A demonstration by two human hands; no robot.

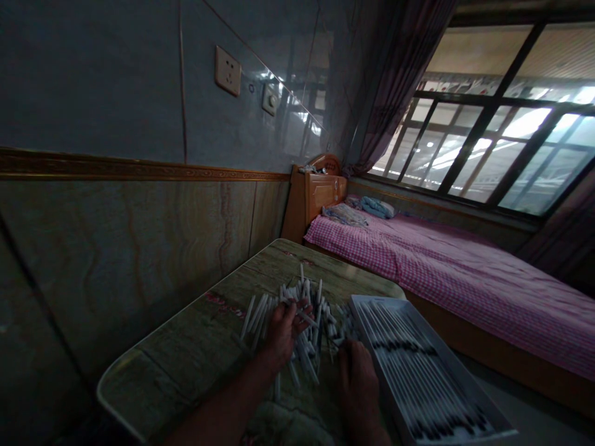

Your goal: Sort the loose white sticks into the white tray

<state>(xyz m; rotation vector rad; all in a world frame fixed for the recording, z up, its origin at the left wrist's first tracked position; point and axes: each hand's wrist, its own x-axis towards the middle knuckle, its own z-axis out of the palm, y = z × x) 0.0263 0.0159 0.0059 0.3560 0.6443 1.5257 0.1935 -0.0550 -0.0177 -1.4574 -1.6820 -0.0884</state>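
My left hand [286,328] is over a loose heap of white pen-like tubes [304,356] on the table, its fingers curled round one white tube [307,318]. Close to the box's left side, my right hand [359,378] is closed, fingertips pinched together; what they hold, if anything, is too dark to make out. Small clear pieces [344,322] lie just beyond those fingertips. To the right, a white open box [465,378] contains slim white pens with black parts, lined up side by side in two rows.
The green marble-patterned table [186,353] has rounded corners and stands along a tiled wall [209,217]. Behind it is a bed [441,272] with a pink checked sheet and wooden headboard [320,192]. A window [488,124] with curtains is at the back right.
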